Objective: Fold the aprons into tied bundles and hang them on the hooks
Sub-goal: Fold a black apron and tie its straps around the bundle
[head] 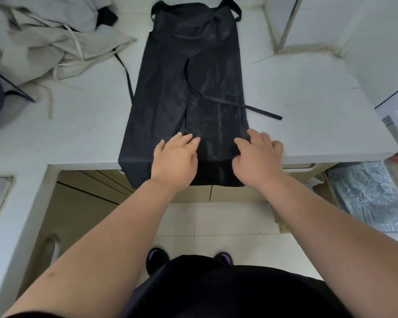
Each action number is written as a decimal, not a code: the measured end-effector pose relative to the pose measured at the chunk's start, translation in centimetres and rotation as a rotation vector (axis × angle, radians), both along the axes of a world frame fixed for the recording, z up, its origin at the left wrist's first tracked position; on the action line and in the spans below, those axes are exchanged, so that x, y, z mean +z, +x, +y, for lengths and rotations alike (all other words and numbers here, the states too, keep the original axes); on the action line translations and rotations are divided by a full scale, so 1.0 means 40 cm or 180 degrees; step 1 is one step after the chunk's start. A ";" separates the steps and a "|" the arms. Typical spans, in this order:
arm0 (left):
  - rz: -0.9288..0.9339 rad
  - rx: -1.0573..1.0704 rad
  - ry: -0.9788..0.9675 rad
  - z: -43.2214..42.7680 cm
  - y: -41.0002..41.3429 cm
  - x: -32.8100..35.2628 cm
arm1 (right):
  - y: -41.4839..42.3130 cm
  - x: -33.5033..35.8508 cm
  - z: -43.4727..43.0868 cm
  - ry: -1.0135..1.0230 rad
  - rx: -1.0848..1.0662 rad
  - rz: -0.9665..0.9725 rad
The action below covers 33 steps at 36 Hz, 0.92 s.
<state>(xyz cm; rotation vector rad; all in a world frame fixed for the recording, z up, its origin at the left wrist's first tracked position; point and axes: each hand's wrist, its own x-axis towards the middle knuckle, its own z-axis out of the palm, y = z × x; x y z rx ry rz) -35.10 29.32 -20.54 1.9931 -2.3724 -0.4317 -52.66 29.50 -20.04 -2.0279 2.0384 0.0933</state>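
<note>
A black apron (189, 92) lies lengthwise on the white counter (308, 106), folded in from both sides into a long narrow strip. Its bib and neck strap (236, 10) are at the far end, and its near end hangs over the counter's front edge. One black tie (251, 106) runs across the strip and off its right side onto the counter; another trails along its left side.

Both forearms reach forward from the near side, roughly parallel, palms down. The left hand (175, 157) rests flat on the apron just left of its middle, at the counter's edge, fingers straight, close together and pointing far-right, grasping nothing. The right hand (259, 154) lies on the strip's right edge, level with the left, wrist over the hanging end. Its fingers are spread and slightly bent, tips touching the cloth and angled toward the left hand. They look released rather than closed round the fabric. A gap of black cloth shows between the two hands.

A heap of crumpled beige aprons (44, 37) sits at the counter's far left, apart from the black one.
</note>
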 end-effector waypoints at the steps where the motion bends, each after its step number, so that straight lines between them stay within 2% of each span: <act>1: 0.0223 0.0306 -0.0300 0.009 0.016 0.005 | 0.016 0.009 -0.004 -0.0171 0.0050 -0.0256; 3: 0.0585 0.0944 -0.0534 0.024 0.049 0.011 | 0.043 0.017 -0.016 -0.0247 0.0181 -0.0746; 5: 0.0704 0.1297 -0.0367 0.032 0.079 0.007 | 0.065 0.015 -0.028 -0.0008 0.0242 -0.1120; 7: 0.0486 0.1212 -0.0141 0.035 0.100 -0.002 | 0.078 0.006 -0.037 0.0229 0.0254 -0.1226; 9: 0.0321 0.0965 -0.0022 0.034 0.106 -0.010 | 0.084 -0.005 -0.043 0.0309 0.0243 -0.1081; 12: 0.0211 0.0704 -0.0132 0.024 0.110 -0.020 | 0.092 -0.018 -0.051 0.0262 0.0238 -0.0824; 17: 0.0103 0.0487 -0.0212 0.007 0.107 -0.023 | 0.090 -0.021 -0.058 0.0285 0.0246 -0.0774; 25: -0.0028 0.0278 0.0095 -0.023 0.107 -0.025 | 0.120 -0.011 -0.062 0.0341 0.0219 -0.0799; 28: 0.0449 0.0483 0.0323 -0.031 0.103 -0.016 | 0.142 -0.015 -0.053 0.0196 0.0301 -0.1031; 31: 0.1110 0.0713 0.0580 -0.032 0.107 -0.002 | 0.155 -0.012 -0.049 0.0429 0.0208 -0.1309; 33: 0.1242 0.0732 0.0605 -0.029 0.114 0.002 | 0.164 0.003 -0.056 0.0684 0.0088 -0.1516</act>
